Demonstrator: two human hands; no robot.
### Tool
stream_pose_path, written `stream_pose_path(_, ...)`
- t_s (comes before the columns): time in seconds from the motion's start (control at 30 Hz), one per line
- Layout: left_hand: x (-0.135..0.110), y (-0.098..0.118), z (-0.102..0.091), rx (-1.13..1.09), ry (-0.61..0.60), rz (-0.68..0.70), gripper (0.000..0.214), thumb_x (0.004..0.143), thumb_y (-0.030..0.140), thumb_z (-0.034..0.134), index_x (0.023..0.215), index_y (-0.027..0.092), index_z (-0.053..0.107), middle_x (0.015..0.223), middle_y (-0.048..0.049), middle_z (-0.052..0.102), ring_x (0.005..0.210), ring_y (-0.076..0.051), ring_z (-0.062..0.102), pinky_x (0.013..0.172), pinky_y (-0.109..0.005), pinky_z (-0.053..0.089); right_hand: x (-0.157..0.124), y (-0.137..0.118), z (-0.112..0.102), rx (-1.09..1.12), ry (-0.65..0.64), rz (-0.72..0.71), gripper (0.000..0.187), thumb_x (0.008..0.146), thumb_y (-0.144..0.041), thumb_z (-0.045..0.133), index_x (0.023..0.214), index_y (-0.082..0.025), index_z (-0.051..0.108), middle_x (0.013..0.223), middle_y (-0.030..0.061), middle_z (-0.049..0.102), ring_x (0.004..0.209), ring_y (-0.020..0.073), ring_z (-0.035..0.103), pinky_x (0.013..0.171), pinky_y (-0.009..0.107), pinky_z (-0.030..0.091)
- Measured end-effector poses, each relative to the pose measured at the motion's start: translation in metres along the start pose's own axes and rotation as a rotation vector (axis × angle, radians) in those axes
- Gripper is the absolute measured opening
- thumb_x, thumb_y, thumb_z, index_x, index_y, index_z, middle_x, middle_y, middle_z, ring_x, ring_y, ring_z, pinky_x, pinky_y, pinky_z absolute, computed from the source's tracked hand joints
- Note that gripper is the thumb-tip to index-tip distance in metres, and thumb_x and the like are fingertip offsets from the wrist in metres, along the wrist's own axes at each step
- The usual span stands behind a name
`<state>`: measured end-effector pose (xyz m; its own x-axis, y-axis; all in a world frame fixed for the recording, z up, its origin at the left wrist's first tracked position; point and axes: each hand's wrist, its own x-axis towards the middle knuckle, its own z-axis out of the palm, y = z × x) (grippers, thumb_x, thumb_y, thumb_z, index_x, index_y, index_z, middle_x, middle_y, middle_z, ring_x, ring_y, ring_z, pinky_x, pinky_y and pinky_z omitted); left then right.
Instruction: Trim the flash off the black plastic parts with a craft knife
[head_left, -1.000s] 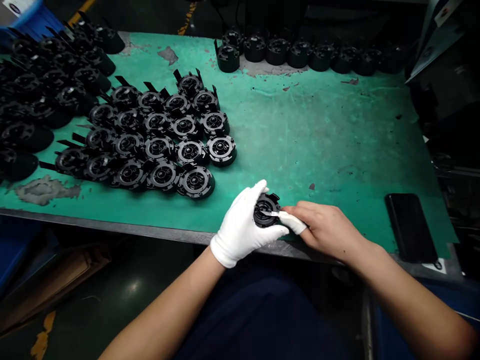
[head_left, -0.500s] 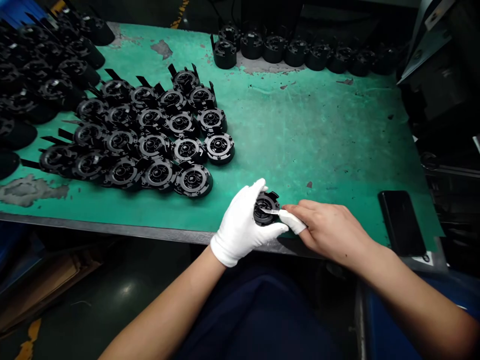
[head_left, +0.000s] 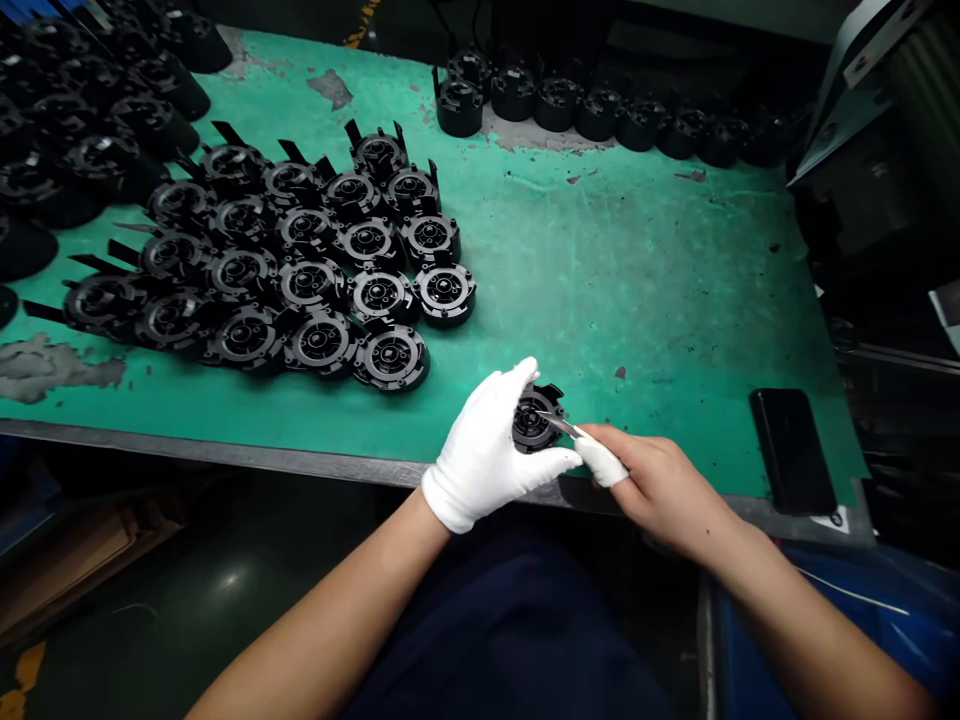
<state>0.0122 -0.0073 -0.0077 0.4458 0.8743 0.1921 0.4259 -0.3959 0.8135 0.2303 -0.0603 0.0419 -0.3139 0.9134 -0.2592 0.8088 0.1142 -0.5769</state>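
The left hand [head_left: 487, 450], in a white glove, is clamped around a round black part [head_left: 531, 425], thumb under it and fingers curled over its far side, so the open face of the part is turned up toward the camera. The part is held just above the near edge of the table [head_left: 637, 270], a green surface with worn grey patches. The right hand [head_left: 660, 485] is bare except for a white wrap on the forefinger, and it pinches a thin blade [head_left: 559, 424] whose tip rests on the part's inner face. The two hands are close together, the wrapped fingertip just beside the gloved thumb. To the left on the table lies a cluster [head_left: 322, 270] of like black parts, set in tight rows face up, some with flat tabs sticking out. Farther left a darker pile [head_left: 82, 130] of them runs out of view. A row [head_left: 600, 105] of more parts stands along the far edge of the table. A black phone [head_left: 791, 450] lies flat near the table's right front corner, well apart from the hands.
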Motion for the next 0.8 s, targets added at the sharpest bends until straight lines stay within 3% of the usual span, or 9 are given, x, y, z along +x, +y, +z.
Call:
stream_pose_path(0.07, 0.001, 0.001, 0.000, 0.008, 0.000, -0.008, 0.099, 0.077, 0.062, 0.076, 0.152, 0.017, 0.032, 0.146, -0.0191, 0.053, 0.138, -0.035, 0.051, 0.117, -0.053, 0.042, -0.001, -0.002, 0.009, -0.019, -0.025, 0.055, 0.036, 0.094, -0.015, 0.043, 0.124, -0.021, 0.062, 0.104, 0.0063, 0.077, 0.091, 0.0250, 0.073, 0.076, 0.034, 0.051)
stream_pose_path(0.2, 0.002, 0.002, 0.001, 0.018, 0.008, -0.023, 0.100, 0.075, 0.064, 0.077, 0.151, 0.017, 0.034, 0.145, -0.0188, 0.054, 0.137, -0.036, 0.052, 0.116, -0.053, 0.043, -0.002, -0.005, 0.017, -0.101, -0.025, 0.067, 0.034, 0.093, -0.015, 0.042, 0.122, -0.019, 0.061, 0.101, 0.0087, 0.076, 0.090, 0.0264, 0.071, 0.073, 0.033, 0.047)
stream_pose_path(0.6, 0.003, 0.002, 0.001, 0.000, -0.027, -0.027, 0.097, 0.075, 0.057, 0.080, 0.151, 0.018, 0.034, 0.146, -0.0173, 0.054, 0.138, -0.035, 0.051, 0.117, -0.053, 0.042, 0.010, -0.018, 0.005, -0.253, -0.228, 0.056, 0.027, 0.086, -0.010, 0.042, 0.104, -0.017, 0.059, 0.085, 0.0077, 0.073, 0.077, 0.0246, 0.070, 0.063, 0.031, 0.037)
stream_pose_path(0.8, 0.004, 0.001, 0.001, -0.022, -0.026, -0.027, 0.098, 0.074, 0.061, 0.079, 0.151, 0.019, 0.033, 0.141, -0.0164, 0.057, 0.133, -0.034, 0.055, 0.115, -0.053, 0.044, 0.006, -0.013, -0.004, -0.169, -0.129, 0.015, 0.036, 0.090, -0.012, 0.044, 0.120, -0.021, 0.061, 0.101, 0.0059, 0.076, 0.090, 0.0257, 0.072, 0.072, 0.031, 0.042)
